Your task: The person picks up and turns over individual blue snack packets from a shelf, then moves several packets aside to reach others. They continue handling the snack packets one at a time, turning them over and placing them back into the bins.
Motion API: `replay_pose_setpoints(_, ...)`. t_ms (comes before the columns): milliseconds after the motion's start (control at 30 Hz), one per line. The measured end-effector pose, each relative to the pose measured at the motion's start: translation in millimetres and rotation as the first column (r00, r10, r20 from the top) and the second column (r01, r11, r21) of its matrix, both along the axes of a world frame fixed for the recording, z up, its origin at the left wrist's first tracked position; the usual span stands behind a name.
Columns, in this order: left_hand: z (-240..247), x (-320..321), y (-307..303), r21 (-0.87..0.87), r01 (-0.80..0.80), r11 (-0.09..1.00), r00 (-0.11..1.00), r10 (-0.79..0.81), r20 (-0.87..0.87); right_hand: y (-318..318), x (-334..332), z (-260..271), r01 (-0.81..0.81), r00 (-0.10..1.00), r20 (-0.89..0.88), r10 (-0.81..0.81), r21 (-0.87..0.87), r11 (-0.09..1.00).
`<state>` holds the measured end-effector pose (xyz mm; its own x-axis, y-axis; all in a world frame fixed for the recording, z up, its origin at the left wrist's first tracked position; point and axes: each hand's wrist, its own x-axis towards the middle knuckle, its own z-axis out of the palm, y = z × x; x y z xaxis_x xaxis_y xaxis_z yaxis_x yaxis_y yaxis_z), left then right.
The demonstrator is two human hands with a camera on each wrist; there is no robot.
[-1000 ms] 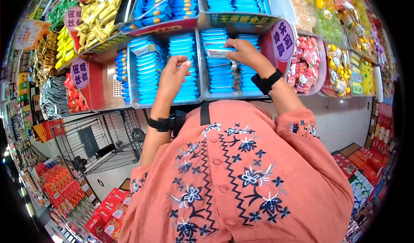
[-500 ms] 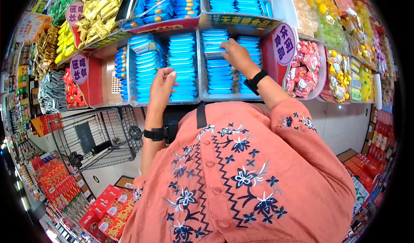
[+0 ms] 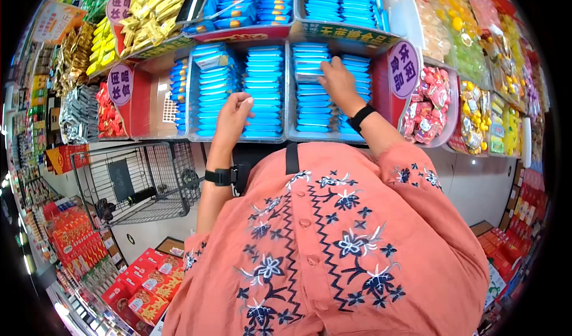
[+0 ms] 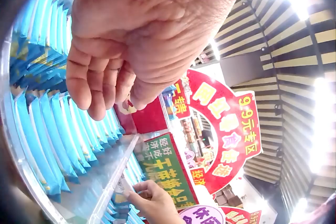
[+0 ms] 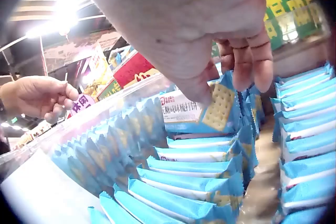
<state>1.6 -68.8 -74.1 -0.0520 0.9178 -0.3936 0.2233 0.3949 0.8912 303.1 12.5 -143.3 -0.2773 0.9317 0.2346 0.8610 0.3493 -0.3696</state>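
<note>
My right hand (image 3: 342,85) reaches into the right-hand clear bin and pinches a blue cracker packet (image 5: 224,106) in its left row, the thumb on its printed face and the fingers behind. That packet stands upright at the back of several like packets (image 5: 178,198), its white label facing out. My left hand (image 3: 234,118) hovers with loosely bent fingers over the neighbouring bin of blue packets (image 3: 262,91). In the left wrist view nothing shows in the left hand (image 4: 121,56), and rows of packets (image 4: 47,140) stand beyond its fingertips.
A clear divider (image 3: 288,97) parts the two bins. Behind is a higher tier of blue packets (image 3: 339,5). Gold-wrapped sweets (image 3: 158,5) lie at the left, pink sweets (image 3: 426,103) at the right. A wire shopping cart (image 3: 140,181) stands at my left side.
The left hand has drawn back and leftward from the divider. The right hand has shifted slightly left with the pinched packet, which now sits more in line with its row. The head view has shifted slightly.
</note>
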Motion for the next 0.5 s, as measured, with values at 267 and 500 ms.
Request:
replay_pose_setpoints(267,-26.9,-36.6,61.1,0.320,-0.001,0.947,0.932,0.118,-0.344,2.4,1.7,-1.1,0.028,0.999,-0.014,-0.029,-0.072,0.997)
replay_pose_setpoints(500,-27.3,-73.7,106.9,0.502,0.391,0.771,0.528,0.259,-0.808,-0.3,11.8,11.5,0.056,0.995,-0.076,-0.069,-0.162,0.985)
